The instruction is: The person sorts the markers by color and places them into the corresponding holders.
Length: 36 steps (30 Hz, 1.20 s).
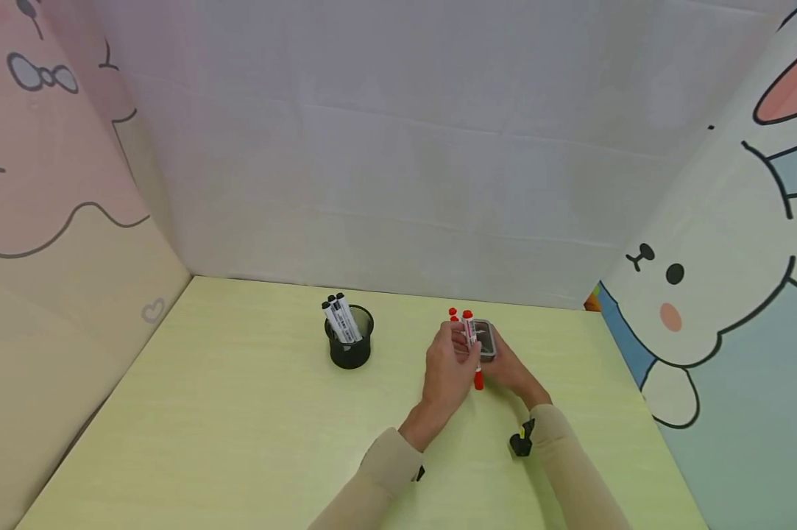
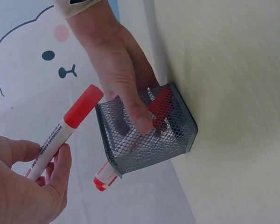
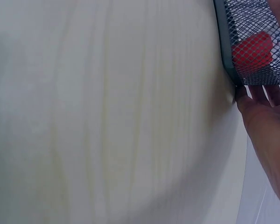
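Between thumb and fingers, my left hand [image 1: 446, 374] pinches a red-and-white whiteboard marker [image 2: 53, 144], tilted beside the square mesh pen holder [image 2: 151, 157]. My right hand [image 2: 119, 70] grips that dark holder, its thumb across one mesh wall. Inside the holder, red shows through the mesh, and the end of another red marker [image 2: 104, 176] sticks out past the rim. In the right wrist view, fingers of the right hand [image 3: 268, 128] reach around the holder [image 3: 240, 28] close to its base. The head view shows the left hand partly covering the holder.
A round black mesh cup [image 1: 350, 356] stands to the left on the pale wooden table [image 1: 239, 412], holding several black-and-white markers [image 1: 341, 320]. A white backdrop [image 1: 398, 162] rises behind the table, and printed cartoon walls [image 1: 736, 353] flank it.
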Each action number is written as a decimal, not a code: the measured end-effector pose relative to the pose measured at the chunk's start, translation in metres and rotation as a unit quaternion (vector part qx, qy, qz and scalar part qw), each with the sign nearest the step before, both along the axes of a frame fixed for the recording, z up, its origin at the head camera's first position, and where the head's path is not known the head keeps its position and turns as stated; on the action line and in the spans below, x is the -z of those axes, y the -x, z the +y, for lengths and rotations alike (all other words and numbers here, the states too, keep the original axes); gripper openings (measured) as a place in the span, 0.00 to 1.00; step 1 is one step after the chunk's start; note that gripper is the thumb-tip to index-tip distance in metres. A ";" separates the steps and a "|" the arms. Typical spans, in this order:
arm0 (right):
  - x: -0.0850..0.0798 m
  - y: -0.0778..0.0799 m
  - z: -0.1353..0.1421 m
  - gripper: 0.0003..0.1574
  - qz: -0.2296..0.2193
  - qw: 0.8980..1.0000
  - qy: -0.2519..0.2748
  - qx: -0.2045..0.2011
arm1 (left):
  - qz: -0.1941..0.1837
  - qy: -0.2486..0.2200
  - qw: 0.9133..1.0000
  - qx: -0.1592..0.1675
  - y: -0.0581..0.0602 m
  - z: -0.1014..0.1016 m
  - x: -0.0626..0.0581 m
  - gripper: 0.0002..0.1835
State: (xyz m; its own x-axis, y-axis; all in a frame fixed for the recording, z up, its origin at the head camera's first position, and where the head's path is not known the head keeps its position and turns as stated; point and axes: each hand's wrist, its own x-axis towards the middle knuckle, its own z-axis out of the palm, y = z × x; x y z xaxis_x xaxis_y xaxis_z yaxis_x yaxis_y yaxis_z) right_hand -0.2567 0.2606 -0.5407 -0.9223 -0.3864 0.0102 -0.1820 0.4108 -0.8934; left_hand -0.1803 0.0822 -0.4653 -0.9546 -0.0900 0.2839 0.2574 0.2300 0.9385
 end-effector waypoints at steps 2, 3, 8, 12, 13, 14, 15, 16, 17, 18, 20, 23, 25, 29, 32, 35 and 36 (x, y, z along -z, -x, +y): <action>0.009 0.004 0.002 0.55 0.008 1.000 0.004 0.005 | 0.007 -0.009 1.000 -0.010 0.004 -0.001 -0.001 0.16; 0.009 0.003 0.002 0.55 0.007 1.000 0.007 0.005 | 0.011 -0.013 1.000 -0.017 0.006 -0.002 -0.001 0.16; 0.010 0.003 0.003 0.53 0.004 1.000 0.006 0.014 | 0.014 -0.036 0.999 -0.031 0.015 -0.004 -0.004 0.15; 0.009 0.003 0.003 0.55 0.002 1.000 -0.004 0.017 | 0.020 -0.067 0.997 -0.040 0.021 -0.006 -0.004 0.15; 0.009 0.002 0.003 0.55 0.000 1.000 -0.003 0.017 | 0.022 -0.074 0.996 -0.043 0.023 -0.006 -0.004 0.15; 0.009 0.002 0.003 0.56 -0.001 1.000 -0.003 0.016 | 0.024 -0.080 0.995 -0.045 0.024 -0.007 -0.003 0.15; 0.009 0.002 0.003 0.56 -0.004 1.000 0.001 0.014 | 0.024 -0.085 0.995 -0.045 0.025 -0.007 -0.003 0.15; 0.010 0.002 0.003 0.57 -0.007 1.000 0.000 0.013 | 0.023 -0.090 0.995 -0.046 0.027 -0.007 -0.003 0.15; 0.010 0.002 0.003 0.57 -0.007 1.000 0.000 0.011 | 0.021 -0.094 0.994 -0.046 0.028 -0.007 -0.003 0.15; 0.010 0.002 0.003 0.57 -0.010 1.000 0.005 0.011 | 0.017 -0.096 0.994 -0.046 0.029 -0.008 -0.003 0.15; 0.010 0.002 0.002 0.56 -0.011 1.000 0.012 0.008 | 0.011 -0.103 0.993 -0.049 0.032 -0.008 -0.002 0.15; 0.010 0.003 0.002 0.56 -0.010 1.000 0.012 0.007 | 0.000 -0.112 0.992 -0.053 0.035 -0.009 0.000 0.15; 0.010 0.003 0.001 0.56 -0.010 1.000 0.012 0.009 | -0.004 -0.114 0.992 -0.056 0.036 -0.009 0.002 0.15; 0.012 0.004 0.001 0.55 -0.008 1.000 0.015 0.012 | -0.008 -0.108 0.993 -0.055 0.037 -0.008 0.006 0.15; 0.013 0.005 0.001 0.55 -0.004 1.000 0.019 0.012 | -0.012 -0.098 0.994 -0.051 0.037 -0.006 0.009 0.15; 0.013 0.005 0.001 0.54 -0.001 1.000 0.018 0.009 | -0.013 -0.089 0.995 -0.048 0.037 -0.004 0.012 0.14; 0.013 0.005 0.001 0.54 0.000 1.000 0.018 0.009 | -0.013 -0.085 0.995 -0.048 0.037 -0.004 0.013 0.14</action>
State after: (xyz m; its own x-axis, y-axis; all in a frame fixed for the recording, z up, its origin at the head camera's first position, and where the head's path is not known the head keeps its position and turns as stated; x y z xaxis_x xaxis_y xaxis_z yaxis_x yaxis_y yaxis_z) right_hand -0.2616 0.2620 -0.5536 -0.9290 -0.3694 0.0233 -0.1744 0.3814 -0.9078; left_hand -0.2169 0.0782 -0.4783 -0.9462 -0.2255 0.2323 0.2174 0.0889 0.9720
